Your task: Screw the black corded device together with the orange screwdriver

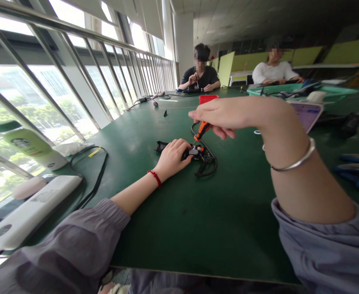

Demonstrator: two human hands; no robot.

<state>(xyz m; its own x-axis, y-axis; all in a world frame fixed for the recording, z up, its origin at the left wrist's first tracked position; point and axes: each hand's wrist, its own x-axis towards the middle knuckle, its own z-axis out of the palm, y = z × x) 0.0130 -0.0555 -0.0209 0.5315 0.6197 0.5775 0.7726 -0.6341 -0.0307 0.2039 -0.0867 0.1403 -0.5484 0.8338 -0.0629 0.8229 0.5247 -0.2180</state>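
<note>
On the green table lies an opened black device (195,152) with exposed inner parts, some orange, and a black cable (211,169) curling from it. My left hand (175,155) wraps over the device's dark body and presses it to the tabletop. Above it, my right hand (225,116) grips an orange-and-black screwdriver (202,130) from the top, wrist bent. The screwdriver slants down and its shaft meets the device beside my left fingertips. The exact spot under the tip is too small to make out.
A red box (208,99) stands beyond my right hand. At the right are a teal basket (335,93), a purple-screened phone (308,114) and blue-handled tools (357,167). At the left, a bottle (29,145) and white power bank (35,208) sit by the railing. Two people sit opposite.
</note>
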